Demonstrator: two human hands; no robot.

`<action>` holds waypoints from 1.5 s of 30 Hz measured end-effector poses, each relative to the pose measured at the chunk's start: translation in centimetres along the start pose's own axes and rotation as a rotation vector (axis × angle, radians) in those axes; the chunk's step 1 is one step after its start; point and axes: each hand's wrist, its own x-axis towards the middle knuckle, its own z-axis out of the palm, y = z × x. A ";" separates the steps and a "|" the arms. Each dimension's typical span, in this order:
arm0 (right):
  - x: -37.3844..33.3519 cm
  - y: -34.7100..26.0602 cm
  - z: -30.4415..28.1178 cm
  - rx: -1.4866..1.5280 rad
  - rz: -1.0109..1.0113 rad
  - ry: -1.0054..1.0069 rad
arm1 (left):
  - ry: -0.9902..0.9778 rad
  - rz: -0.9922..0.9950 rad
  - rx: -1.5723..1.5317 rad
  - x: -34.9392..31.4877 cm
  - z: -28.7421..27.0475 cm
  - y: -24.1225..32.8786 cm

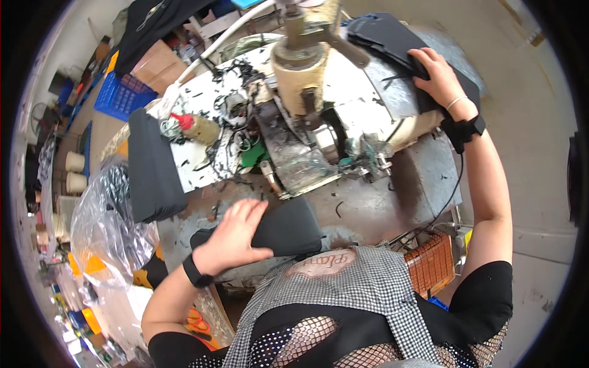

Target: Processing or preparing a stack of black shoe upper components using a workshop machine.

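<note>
My left hand [230, 239] lies over a dark, padded-looking flat piece [288, 227] at the near edge of the metal table, its fingers stretched and the thumb apart. At the far right, my right hand [440, 78] has its fingers and thumb round the end of a black flat piece [383, 40], which rests on other black pieces. Between the hands stands a bench machine [299, 73] with a cream-coloured upright head. Its dark metal bed [291, 150] is worn and smeared, with black scraps around it.
A stack of dark flat pieces [152, 165] stands left of the machine, near a red-capped bottle [195, 127]. Beyond are a blue crate [124, 95] and a clear plastic bag [107, 227]. A brown woven basket [429, 260] sits below the table's right side. A thin black cable hangs from my right wrist.
</note>
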 end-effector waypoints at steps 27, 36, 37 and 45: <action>-11.5 -14.8 -2.4 0.662 -0.131 -0.332 | 0.024 -0.124 -0.220 2.5 -2.3 -1.9; -15.6 -26.1 4.1 0.548 -0.174 -0.941 | 0.035 -0.022 0.148 -0.5 5.1 1.5; -15.6 -26.6 4.1 0.535 -0.175 -0.966 | 0.048 -0.015 0.145 -0.6 5.3 1.7; -15.2 -25.0 3.3 0.647 -0.075 -0.882 | 0.118 0.030 0.109 -0.8 5.5 1.9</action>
